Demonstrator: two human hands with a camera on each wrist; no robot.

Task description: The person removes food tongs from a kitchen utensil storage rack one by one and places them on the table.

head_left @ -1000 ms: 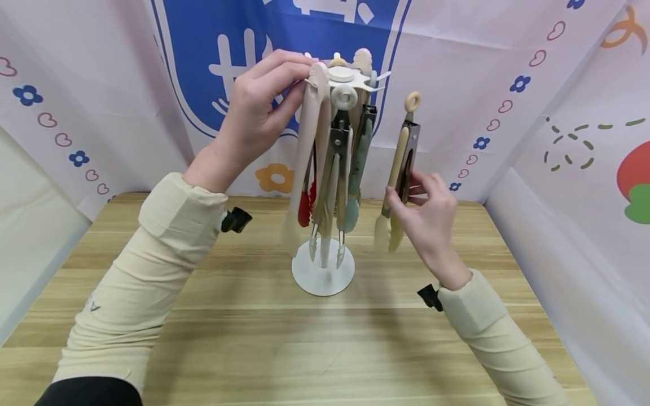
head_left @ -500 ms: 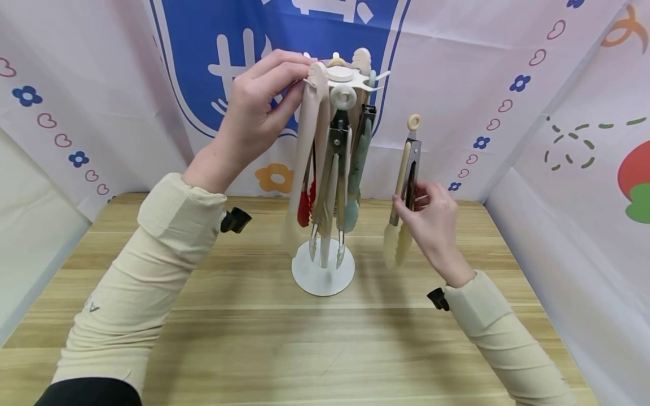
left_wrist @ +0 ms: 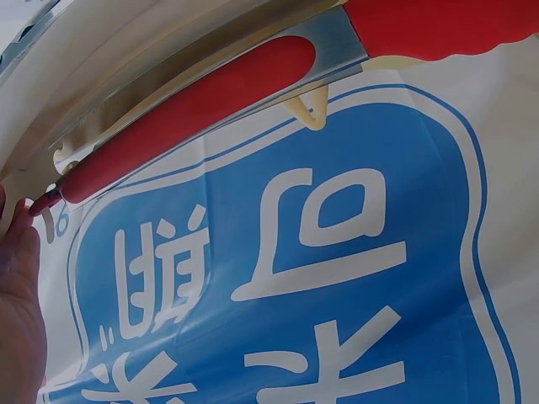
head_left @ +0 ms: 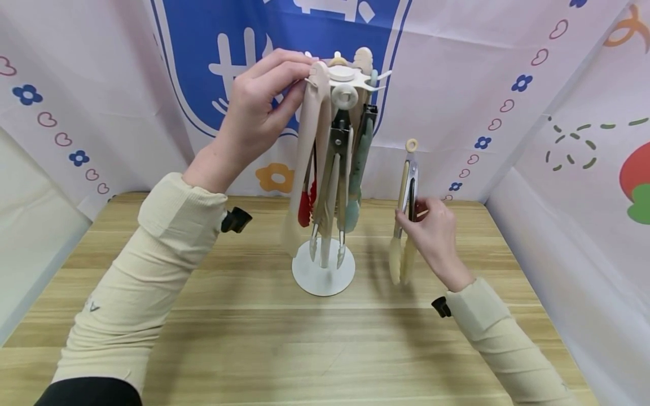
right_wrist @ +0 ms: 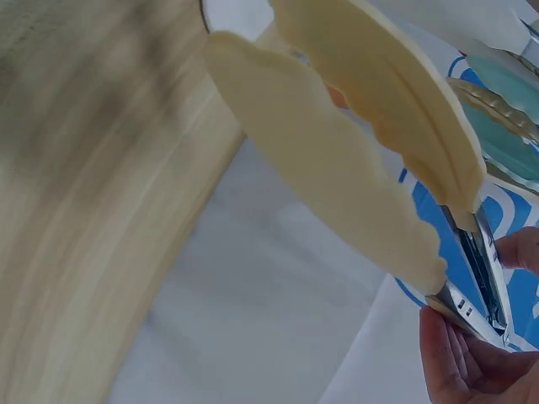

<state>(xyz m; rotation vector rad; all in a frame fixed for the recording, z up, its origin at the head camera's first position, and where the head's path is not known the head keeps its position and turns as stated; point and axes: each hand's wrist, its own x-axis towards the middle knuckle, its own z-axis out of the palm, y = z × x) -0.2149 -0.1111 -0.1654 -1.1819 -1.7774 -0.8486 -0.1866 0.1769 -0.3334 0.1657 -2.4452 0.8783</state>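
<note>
My left hand point(head_left: 261, 96) pinches the rim of a white utensil rack point(head_left: 361, 80) at its top left, beside the end of the red tongs point(left_wrist: 198, 118). Its fingertips are partly hidden behind a pale utensil point(head_left: 308, 127). To the right of the rack, my right hand point(head_left: 431, 237) holds a pair of cream-tipped tongs point(head_left: 403, 197) by the metal arms, thumb on one side and fingers on the other. These tongs hang upright above the table, ring up, their scalloped heads point(right_wrist: 337, 160) slightly apart.
Several utensils hang around the rack, among them grey-ringed tongs point(head_left: 338, 141) in front and green tongs point(head_left: 361, 149) on the right. The round white base point(head_left: 325, 285) stands on the wooden table point(head_left: 264, 349). A printed cloth point(head_left: 437, 67) rises behind.
My right hand has moved down and slightly right, lowering the cream-tipped tongs away from the rack's top. The left hand and rack stay still.
</note>
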